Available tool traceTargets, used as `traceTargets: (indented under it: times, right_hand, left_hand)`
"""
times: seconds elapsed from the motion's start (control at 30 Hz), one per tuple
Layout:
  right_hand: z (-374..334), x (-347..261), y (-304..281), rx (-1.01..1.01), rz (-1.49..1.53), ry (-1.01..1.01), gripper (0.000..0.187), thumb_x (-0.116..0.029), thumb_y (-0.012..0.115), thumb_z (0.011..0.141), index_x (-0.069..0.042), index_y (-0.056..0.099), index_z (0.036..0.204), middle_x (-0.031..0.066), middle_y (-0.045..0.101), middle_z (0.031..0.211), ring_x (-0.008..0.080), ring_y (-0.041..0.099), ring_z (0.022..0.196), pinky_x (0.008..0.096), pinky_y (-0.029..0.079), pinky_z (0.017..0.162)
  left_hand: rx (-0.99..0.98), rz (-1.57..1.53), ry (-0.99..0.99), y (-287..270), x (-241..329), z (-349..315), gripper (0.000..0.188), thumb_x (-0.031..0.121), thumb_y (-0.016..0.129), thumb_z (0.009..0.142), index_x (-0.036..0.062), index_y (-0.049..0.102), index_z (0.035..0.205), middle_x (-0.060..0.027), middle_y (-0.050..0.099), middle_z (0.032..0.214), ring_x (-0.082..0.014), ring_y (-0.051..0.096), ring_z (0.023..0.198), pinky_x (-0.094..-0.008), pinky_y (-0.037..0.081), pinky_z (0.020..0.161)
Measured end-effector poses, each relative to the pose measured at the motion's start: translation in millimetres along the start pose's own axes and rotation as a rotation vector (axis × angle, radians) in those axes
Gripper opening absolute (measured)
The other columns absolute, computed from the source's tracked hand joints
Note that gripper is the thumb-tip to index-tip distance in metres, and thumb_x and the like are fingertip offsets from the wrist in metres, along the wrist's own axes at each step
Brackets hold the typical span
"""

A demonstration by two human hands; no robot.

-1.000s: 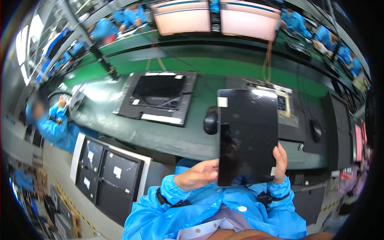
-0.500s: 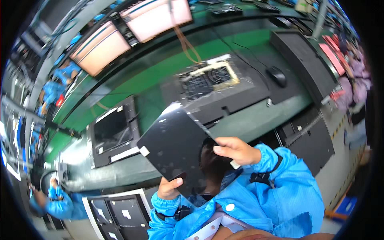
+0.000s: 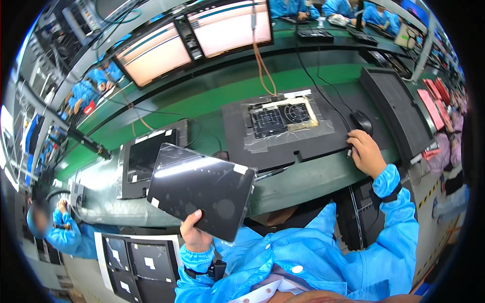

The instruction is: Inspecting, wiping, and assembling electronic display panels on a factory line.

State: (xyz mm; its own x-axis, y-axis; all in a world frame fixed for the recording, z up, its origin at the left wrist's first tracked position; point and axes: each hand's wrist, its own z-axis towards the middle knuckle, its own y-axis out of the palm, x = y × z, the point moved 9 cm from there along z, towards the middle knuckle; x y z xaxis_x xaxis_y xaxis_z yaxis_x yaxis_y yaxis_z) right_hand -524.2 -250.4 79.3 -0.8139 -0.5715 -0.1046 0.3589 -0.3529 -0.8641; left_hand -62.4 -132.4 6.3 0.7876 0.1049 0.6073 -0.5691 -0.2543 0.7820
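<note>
My left hand (image 3: 196, 233) grips a thin dark glossy panel (image 3: 202, 189), like a tablet screen, by its near edge, thumb on top. Small white tabs stick to the panel's edges, and smudges and a bright reflection show on its face. My right hand (image 3: 368, 153) is over the right part of the black foam mat (image 3: 323, 146), just below a black mouse (image 3: 361, 122). Its fingers are bent, with thumb and fingertips apart, around the end of a black cable (image 3: 336, 112). The cable's small plug (image 3: 349, 153) shows beside the thumb and looks unmoved.
A circuit-like assembly (image 3: 283, 118) is taped into the mat. Left of it, another dark screen (image 3: 150, 151) lies on a black pad. Two lit monitors (image 3: 230, 28) stand behind. A black tray (image 3: 399, 111) is at right, and a partitioned holder (image 3: 139, 262) below left. Co-workers sit around.
My right hand has let go of the panel and reached right to the cable end. The panel, now in my left hand alone, has swung and shifted left. The view has turned.
</note>
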Motion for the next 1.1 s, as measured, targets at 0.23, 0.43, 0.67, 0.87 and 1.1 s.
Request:
traceTargets:
  times: [0.23,0.43,0.67,0.87,1.1]
  right_hand:
    - [-4.9,12.0,16.4,-0.057,0.043,0.083,0.04,0.014,0.052,0.07,0.0,0.055,0.108,0.0188,0.056,0.123,0.0393,0.054,0.116,0.043,0.045,0.099]
    - [-6.2,4.8,10.5,-0.115,0.086,0.149,0.037,0.008,0.061,0.072,-0.002,0.055,0.107,0.0155,0.056,0.122,0.0393,0.057,0.106,0.0446,0.047,0.092]
    - [-5.7,-35.4,2.9,-0.396,-0.023,-0.021,0.023,0.004,0.068,0.071,-0.002,0.061,0.092,0.013,0.06,0.108,0.0348,0.057,0.096,0.0439,0.047,0.082]
    - [19.4,-91.8,0.7,-0.219,0.425,0.04,0.018,0.004,0.065,0.081,0.001,0.062,0.098,0.0154,0.063,0.092,0.0307,0.061,0.084,0.0377,0.048,0.078]
    - [81.5,-212.4,16.6,0.014,0.794,-0.103,0.025,-0.003,0.072,0.084,-0.003,0.067,0.109,0.0107,0.057,0.074,0.023,0.055,0.058,0.033,0.043,0.054]
  left_hand:
    - [-0.069,-0.139,0.114,7.8,41.6,8.8,0.043,0.004,0.052,0.085,-0.0014,0.057,0.127,-0.0179,0.065,0.123,-0.0337,0.062,0.114,-0.0464,0.048,0.103]
    - [0.107,-0.21,0.21,-16.5,70.4,6.6,0.033,0.004,0.056,0.088,0.0014,0.064,0.12,-0.016,0.068,0.119,-0.0321,0.064,0.112,-0.0447,0.049,0.101]
    - [0.259,-0.219,0.222,-25.6,83.9,-1.6,0.02,0.004,0.064,0.085,0.0039,0.069,0.104,-0.011,0.071,0.103,-0.0284,0.068,0.097,-0.0442,0.056,0.092]
    - [0.218,-0.178,0.22,-12.4,79.1,-2.5,0.015,0.006,0.071,0.081,0.0073,0.069,0.096,-0.0069,0.069,0.099,-0.024,0.066,0.092,-0.0432,0.057,0.087]
    - [0.269,-0.23,0.099,-22.4,52.1,2.8,0.01,0.01,0.068,0.083,0.0033,0.07,0.091,-0.0117,0.072,0.1,-0.0295,0.068,0.098,-0.048,0.056,0.09]
